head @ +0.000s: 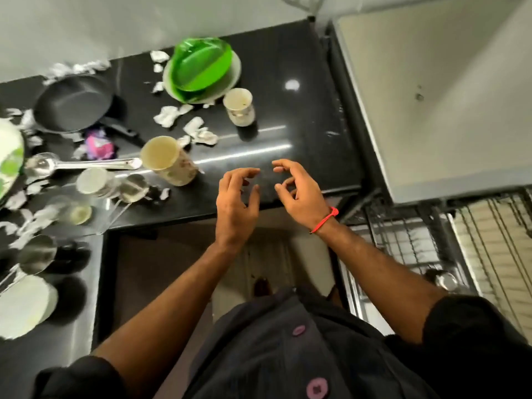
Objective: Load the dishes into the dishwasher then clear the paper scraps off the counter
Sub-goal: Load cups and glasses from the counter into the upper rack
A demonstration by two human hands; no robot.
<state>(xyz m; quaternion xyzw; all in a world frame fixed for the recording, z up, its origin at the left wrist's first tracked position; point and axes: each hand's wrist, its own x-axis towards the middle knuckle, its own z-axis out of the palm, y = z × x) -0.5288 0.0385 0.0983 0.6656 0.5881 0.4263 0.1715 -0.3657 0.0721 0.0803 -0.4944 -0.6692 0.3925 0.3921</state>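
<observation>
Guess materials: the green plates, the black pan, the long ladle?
Green plates: likely plastic, given the saturated translucent colour and soft gloss. Black pan: probably nonstick-coated metal, with a matte dark inside that mirrors nothing. Ladle: looks like polished steel, with bright mirror-like highlights along the handle.

The worktop [302,116] runs from the left edge to the dishwasher [431,110], which stands open at its right end with a rack [408,243] pulled out below and a steel bowl [444,279] in it. At the back of the worktop lies a stack of plates [201,73]; just in front of it stands a cup [239,107]. Left of the plates lies a frying pan [73,103]. Paper scraps [198,131] lie scattered between pan, plates and cup. In front of the pan lies a ladle [80,165], and a second cup [168,161] stands at its handle end. Steel tumblers [115,187] lie nearer the front edge. Both hands, the left hand [236,203] beside the right hand [299,191], hover over the front edge.
</observation>
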